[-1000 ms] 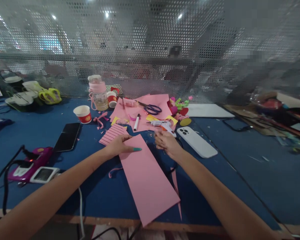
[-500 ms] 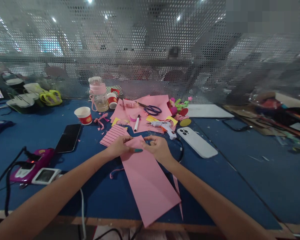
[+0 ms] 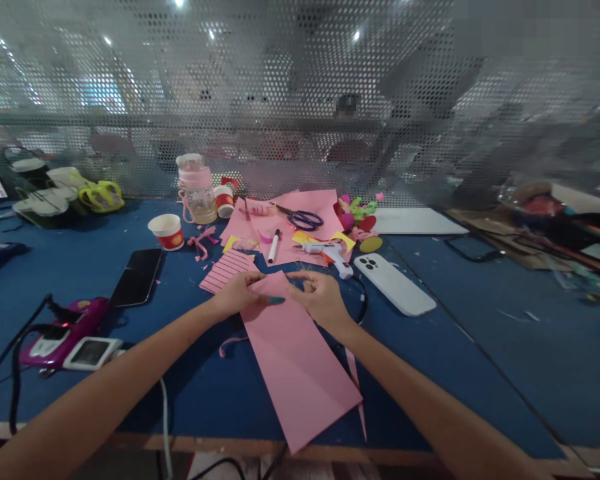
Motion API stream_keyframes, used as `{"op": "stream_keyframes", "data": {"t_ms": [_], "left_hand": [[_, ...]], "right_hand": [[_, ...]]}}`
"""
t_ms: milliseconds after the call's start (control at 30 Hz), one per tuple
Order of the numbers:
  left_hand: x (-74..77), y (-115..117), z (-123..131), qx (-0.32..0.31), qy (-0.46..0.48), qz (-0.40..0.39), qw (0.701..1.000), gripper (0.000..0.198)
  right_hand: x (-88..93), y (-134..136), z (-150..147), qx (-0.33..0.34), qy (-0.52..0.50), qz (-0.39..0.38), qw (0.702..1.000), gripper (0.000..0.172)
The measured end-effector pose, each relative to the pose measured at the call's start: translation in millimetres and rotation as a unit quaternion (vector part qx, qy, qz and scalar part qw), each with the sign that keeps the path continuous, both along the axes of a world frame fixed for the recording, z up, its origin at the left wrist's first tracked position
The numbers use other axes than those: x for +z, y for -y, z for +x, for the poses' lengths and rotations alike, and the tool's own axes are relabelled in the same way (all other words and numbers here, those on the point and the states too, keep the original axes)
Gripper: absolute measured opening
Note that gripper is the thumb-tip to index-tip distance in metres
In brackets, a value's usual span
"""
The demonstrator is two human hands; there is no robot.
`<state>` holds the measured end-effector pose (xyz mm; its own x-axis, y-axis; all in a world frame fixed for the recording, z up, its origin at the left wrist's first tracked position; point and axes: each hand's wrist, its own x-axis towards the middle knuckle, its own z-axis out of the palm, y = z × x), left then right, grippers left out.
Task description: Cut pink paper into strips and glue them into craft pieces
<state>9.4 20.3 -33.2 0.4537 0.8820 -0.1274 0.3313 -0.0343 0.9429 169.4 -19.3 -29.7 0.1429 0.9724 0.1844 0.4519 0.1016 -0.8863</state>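
Observation:
A long sheet of pink paper (image 3: 305, 373) slants across the blue table, its lower corner reaching over the front edge. My left hand (image 3: 240, 293) pinches the sheet's upper left edge, its thumb with a green nail lying on top. At the upper right edge, my right hand (image 3: 323, 297) grips the same sheet between thumb and fingers. Beside my left hand lies a pink piece with dark stripes (image 3: 230, 270). Beyond my hands are a white marker (image 3: 274, 247), a glue gun (image 3: 330, 253) and dark-handled scissors (image 3: 305, 219) on more pink paper (image 3: 280, 200).
On the right lies a white phone (image 3: 395, 285); a black phone (image 3: 137, 277) is on the left. A paper cup (image 3: 167, 232) and a bottle (image 3: 196, 190) stand farther back. Cords run from a purple power strip (image 3: 70, 333) at the left. A perforated metal screen (image 3: 280, 87) closes off the back.
My right hand's fingers have shifted very slightly at the paper's top edge. The sheet and my left hand stay almost where they were.

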Motion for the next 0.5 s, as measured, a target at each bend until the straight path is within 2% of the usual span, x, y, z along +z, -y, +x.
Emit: {"op": "stream_keyframes", "data": {"t_ms": [233, 500], "left_hand": [[1.5, -0.7, 2.4, -0.006, -0.001, 0.018, 1.000, 0.028], [-3.4, -2.5, 0.7, -0.014, 0.006, 0.023, 1.000, 0.025]], "right_hand": [[-6.5, 2.0, -7.3, -0.040, 0.124, 0.058, 0.990, 0.022], [-10.2, 1.3, -9.0, -0.047, 0.174, 0.087, 0.980, 0.017]]}}
